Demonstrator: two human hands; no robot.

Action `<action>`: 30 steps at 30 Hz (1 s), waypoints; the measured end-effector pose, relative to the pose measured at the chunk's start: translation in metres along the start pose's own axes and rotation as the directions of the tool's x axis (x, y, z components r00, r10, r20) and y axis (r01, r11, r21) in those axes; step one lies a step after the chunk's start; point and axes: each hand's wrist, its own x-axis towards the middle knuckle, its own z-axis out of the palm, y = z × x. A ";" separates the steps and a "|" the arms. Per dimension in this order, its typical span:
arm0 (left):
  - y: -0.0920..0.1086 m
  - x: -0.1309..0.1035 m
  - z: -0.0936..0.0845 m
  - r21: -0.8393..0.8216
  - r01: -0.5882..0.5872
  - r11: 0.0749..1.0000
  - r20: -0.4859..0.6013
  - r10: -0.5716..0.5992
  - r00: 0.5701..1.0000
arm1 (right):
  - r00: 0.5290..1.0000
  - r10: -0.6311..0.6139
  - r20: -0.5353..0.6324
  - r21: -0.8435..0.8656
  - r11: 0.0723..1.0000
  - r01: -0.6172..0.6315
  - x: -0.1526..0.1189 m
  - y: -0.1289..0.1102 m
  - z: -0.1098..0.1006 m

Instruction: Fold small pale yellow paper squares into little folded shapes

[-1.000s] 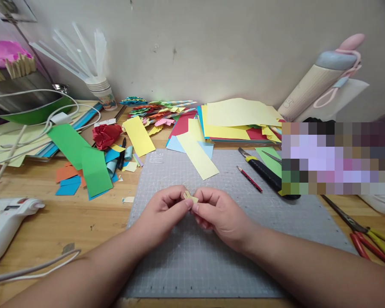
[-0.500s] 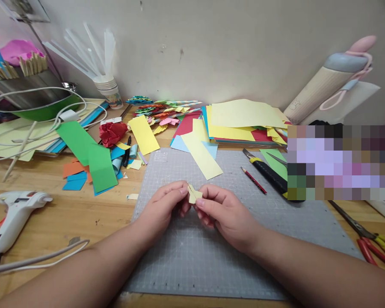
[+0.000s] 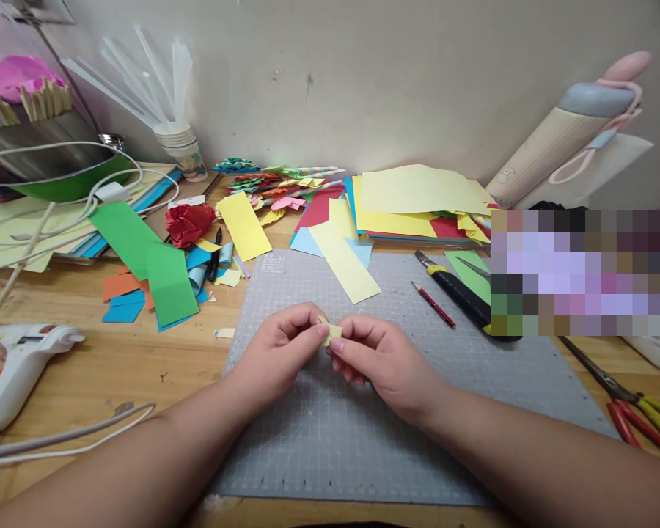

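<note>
A small folded piece of pale yellow paper (image 3: 333, 334) is held above the grey cutting mat (image 3: 330, 447). My left hand (image 3: 289, 341) pinches its left side between thumb and fingers. On the other side, the thumb and curled fingers of my right hand (image 3: 377, 356) grip its lower right edge. The fingertips of both hands nearly meet and cover part of the paper. Beyond the hands, a pale yellow strip (image 3: 349, 264) lies across the mat's far edge. A red pencil (image 3: 433, 304) and a black and yellow utility knife (image 3: 462, 297) rest to the right.
Left are a white glue gun (image 3: 27, 367), green paper strips (image 3: 170, 286) and a crumpled red paper (image 3: 190, 224). Stacked coloured paper (image 3: 423, 194) lies at the back beside folded paper pieces (image 3: 275, 183). Scissors (image 3: 632, 403) lie at right. A pixelated patch hides part of the right side.
My left thumb has slid further over the folded paper, covering more of its left part. The two hands are slightly closer together. The whole view has shifted a little.
</note>
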 end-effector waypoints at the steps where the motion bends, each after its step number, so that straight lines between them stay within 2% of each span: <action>1: -0.001 0.001 0.000 -0.008 0.010 1.000 0.004 -0.010 1.000 | 1.000 -0.028 -0.005 -0.006 1.000 0.028 0.001 0.001 0.000; 4: -0.005 0.003 0.002 -0.054 0.045 0.998 0.027 -0.043 0.999 | 0.996 -0.080 -0.047 0.050 0.995 0.083 0.002 0.006 0.002; 8: -0.007 0.004 0.004 -0.096 0.065 0.993 0.063 -0.059 0.996 | 0.985 -0.087 -0.149 0.172 0.979 0.112 0.001 0.010 0.009; 11: -0.007 0.003 0.005 -0.104 0.065 0.993 0.075 -0.057 0.996 | 0.978 -0.071 -0.198 0.198 0.974 0.110 0.001 0.010 0.012; 20: -0.007 0.005 0.002 -0.189 0.021 0.982 -0.007 -0.022 1.000 | 0.979 -0.091 -0.184 0.064 0.992 0.104 0.001 0.010 0.003; 27: -0.002 0.005 0.002 -0.082 0.038 0.996 -0.075 -0.045 0.996 | 0.982 -0.080 -0.169 0.024 0.996 0.085 0.002 0.005 -0.001; 30: -0.001 0.005 0.002 -0.091 0.050 0.995 -0.084 -0.057 0.995 | 0.979 -0.070 -0.189 0.005 0.997 0.073 0.002 0.005 -0.002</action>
